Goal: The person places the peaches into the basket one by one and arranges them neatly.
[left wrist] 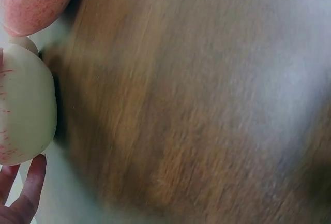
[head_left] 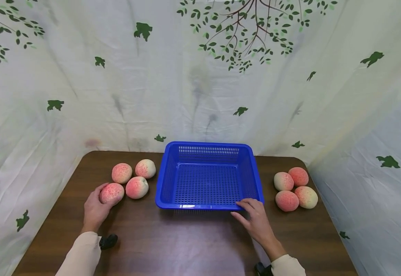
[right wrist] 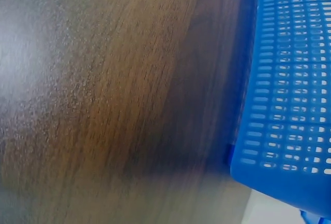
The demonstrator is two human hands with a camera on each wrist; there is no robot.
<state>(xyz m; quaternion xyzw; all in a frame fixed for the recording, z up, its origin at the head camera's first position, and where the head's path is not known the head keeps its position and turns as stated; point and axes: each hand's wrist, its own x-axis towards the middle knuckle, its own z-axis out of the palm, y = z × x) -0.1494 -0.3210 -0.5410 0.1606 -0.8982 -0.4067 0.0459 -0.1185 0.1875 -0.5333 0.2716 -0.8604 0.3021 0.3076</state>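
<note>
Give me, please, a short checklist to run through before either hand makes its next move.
1. Left hand on the round, red-speckled peach: ok, thumb and fingers lie around it.
2. Held peach lifted off the brown wood-grain table: cannot tell.
3. Held peach well apart from the three round pink-and-cream peaches beside it: not ok, they sit close.
4. Right hand at the blue rectangular plastic basket: ok, fingertips at the near rim, by the right corner.
5. Basket upright, opening up: ok.
6. Firmness of the right hand's hold: cannot tell.
</note>
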